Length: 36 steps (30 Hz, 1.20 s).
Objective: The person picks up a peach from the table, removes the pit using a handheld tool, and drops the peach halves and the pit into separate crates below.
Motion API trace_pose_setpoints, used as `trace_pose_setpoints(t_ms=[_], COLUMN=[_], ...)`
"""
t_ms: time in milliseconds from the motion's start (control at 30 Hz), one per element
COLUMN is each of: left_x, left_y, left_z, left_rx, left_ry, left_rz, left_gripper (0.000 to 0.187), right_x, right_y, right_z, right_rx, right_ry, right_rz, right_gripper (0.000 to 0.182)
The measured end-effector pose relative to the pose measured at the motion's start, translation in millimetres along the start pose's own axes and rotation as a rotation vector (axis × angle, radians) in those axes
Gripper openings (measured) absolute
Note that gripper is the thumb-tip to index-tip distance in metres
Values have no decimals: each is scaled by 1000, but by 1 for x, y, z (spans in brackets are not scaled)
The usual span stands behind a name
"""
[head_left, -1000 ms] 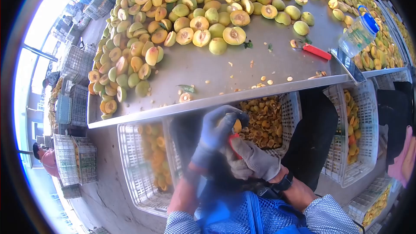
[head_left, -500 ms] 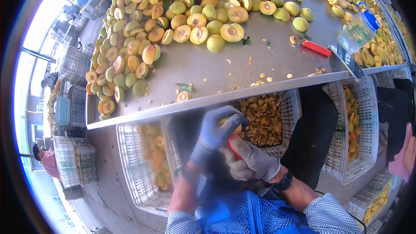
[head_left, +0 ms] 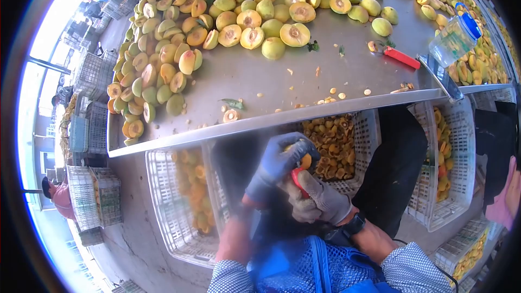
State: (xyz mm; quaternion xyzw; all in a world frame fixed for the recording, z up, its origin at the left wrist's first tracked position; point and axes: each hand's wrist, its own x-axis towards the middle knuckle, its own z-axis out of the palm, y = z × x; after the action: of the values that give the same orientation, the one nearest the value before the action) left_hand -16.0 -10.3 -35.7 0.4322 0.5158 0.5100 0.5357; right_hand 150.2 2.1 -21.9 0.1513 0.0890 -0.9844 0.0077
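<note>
In the head view my left hand (head_left: pixel 282 160), in a blue-grey glove, curls around a yellow-orange peach piece (head_left: pixel 306 161). My right hand (head_left: pixel 320 201), in a pale knit glove, wraps the red handle (head_left: pixel 298 180) of a small hand tool. The tool's working end is hidden at the fruit. Both hands meet in front of my body, below the metal table's edge. Just beyond them a white crate (head_left: pixel 368 141) holds hollowed peach pieces (head_left: pixel 332 149). On the table (head_left: pixel 244 84) lies a large heap of halved green-yellow peaches (head_left: pixel 249 19).
A second red-handled tool (head_left: pixel 401 58), a phone (head_left: pixel 440 78) and a clear jar with a blue lid (head_left: pixel 453 40) rest at the table's right. Fruit-filled crates stand left (head_left: pixel 163 211) and right (head_left: pixel 461 173) of my legs. Another person (head_left: pixel 61 199) is at far left.
My left hand has shifted slightly right and turned, still around the peach piece. The red handle stays in my right hand. The view has moved a little.
</note>
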Motion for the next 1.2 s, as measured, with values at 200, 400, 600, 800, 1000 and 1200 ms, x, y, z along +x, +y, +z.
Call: trace_pose_setpoints(t_ms=[200, 400, 600, 800, 1000, 1200], left_x=[-3, -4, -39, -107, 10, 139], left_y=[4, -2, 22, 91, 106, 79], left_z=[16, 31, -1, -84, -88, -88], left_rx=[-205, -471, 45, 1367, 954, 1409], left_ry=[126, 260, 700, 695, 584, 331], left_rz=[97, 118, 50, 83, 139, 11], left_gripper=[35, 53, 49, 16, 32, 63], right_x=[-6, -14, -13, -15, -8, -9], right_y=[-1, -8, -14, -5, -9, -6], right_z=[7, 12, -10, -50, -63, -58], right_rx=[-97, -146, -425, -472, -623, -505], right_ry=[9, -52, 82, 360, 443, 492], right_rz=[-47, -79, -235, -273, -253, -244], right_gripper=[49, 49, 46, 45, 44, 46])
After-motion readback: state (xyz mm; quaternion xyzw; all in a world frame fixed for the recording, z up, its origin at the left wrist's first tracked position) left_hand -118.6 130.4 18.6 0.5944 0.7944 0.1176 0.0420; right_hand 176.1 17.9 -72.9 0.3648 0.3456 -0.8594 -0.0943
